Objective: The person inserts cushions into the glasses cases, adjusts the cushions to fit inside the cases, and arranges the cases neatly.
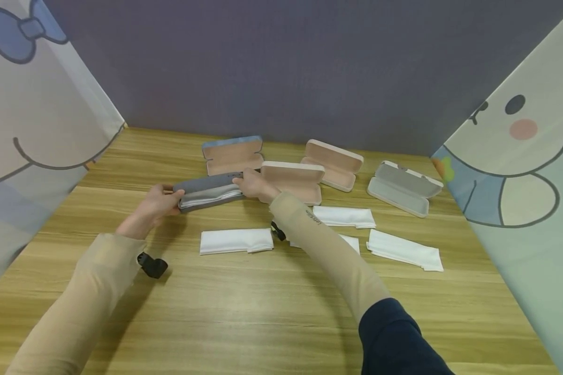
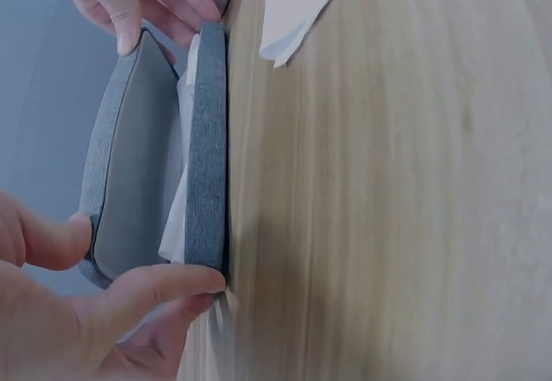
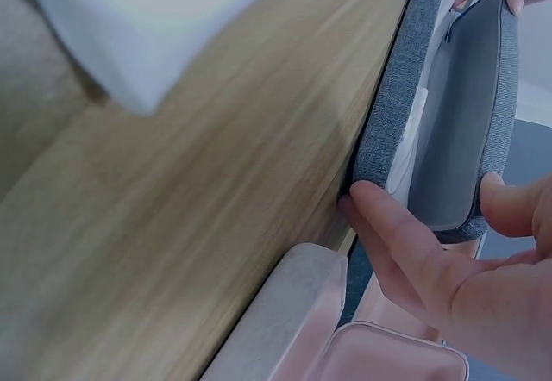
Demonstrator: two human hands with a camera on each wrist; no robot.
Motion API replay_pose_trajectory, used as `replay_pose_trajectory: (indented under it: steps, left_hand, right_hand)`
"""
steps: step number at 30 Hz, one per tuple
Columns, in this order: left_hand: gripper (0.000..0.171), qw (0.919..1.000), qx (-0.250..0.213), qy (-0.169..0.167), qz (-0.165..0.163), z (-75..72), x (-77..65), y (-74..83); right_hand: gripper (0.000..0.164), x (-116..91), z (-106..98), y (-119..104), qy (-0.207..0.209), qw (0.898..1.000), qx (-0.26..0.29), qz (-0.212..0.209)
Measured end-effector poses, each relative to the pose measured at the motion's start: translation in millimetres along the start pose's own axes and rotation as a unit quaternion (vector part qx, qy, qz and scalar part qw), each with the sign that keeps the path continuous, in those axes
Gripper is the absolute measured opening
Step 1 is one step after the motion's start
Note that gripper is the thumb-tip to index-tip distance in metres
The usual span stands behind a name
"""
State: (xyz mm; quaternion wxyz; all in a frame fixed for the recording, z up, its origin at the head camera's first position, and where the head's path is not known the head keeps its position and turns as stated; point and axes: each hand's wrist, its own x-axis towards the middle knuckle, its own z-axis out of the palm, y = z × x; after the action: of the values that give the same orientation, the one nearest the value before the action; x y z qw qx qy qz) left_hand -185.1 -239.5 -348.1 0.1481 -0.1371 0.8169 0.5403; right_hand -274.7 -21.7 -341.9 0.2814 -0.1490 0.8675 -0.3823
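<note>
A grey fabric-covered glasses case (image 1: 199, 184) stands partly open near the back left of the table. A folded white cloth (image 1: 211, 196) lies inside it. My left hand (image 1: 155, 205) grips the case's left end, with thumb and fingers spread over lid and base in the left wrist view. At the other end, my right hand (image 1: 255, 185) pinches the case; in the right wrist view its thumb is on the lid edge and its fingertips (image 3: 369, 193) press the base. Beside the right hand stands an open case with pink lining (image 1: 293, 179).
Behind are a blue-backed open case (image 1: 232, 156) and another pink-lined one (image 1: 333, 164). An open grey-lined case (image 1: 399, 191) stands at right. Folded white cloths (image 1: 236, 240) (image 1: 344, 216) (image 1: 405, 250) lie in front, one partly under the right forearm. A dark panel (image 1: 281, 67) borders the table's back.
</note>
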Motion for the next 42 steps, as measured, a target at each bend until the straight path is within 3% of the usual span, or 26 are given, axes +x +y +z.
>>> replay_pose_trajectory:
  steps: [2,6,16,23,30,33,42]
  left_hand:
    - [0.070,1.0000,-0.003,0.001,0.000,-1.6,0.2,-0.6]
    - [0.072,0.9999,-0.004,0.001,0.009,-3.5,0.7,-2.4]
    - [0.073,0.9987,-0.047,0.003,0.019,-2.3,-0.7,-10.6]
    - [0.061,0.9979,-0.024,0.040,0.045,2.5,1.2,-17.1]
    - [0.057,0.9969,-0.018,0.056,0.051,4.4,0.6,-20.1]
    - [0.057,0.9967,-0.018,0.061,0.050,4.8,0.4,-18.3]
    - [0.060,0.9974,-0.017,0.054,0.044,-0.3,-2.5,-18.2]
  right_hand:
    - [0.031,0,-1,0,0.000,1.000,0.009,-0.001]
    - [0.049,-1,-3,1,-0.001,1.000,0.015,-0.001]
    - [0.046,-1,0,3,-0.003,1.000,0.011,0.002]
    - [0.052,2,6,9,0.035,0.997,-0.064,0.009]
    - [0.036,7,10,9,0.047,0.989,-0.138,-0.003]
    - [0.033,8,10,8,0.050,0.989,-0.142,0.006]
    - [0.051,10,14,5,0.034,0.992,-0.119,0.023]
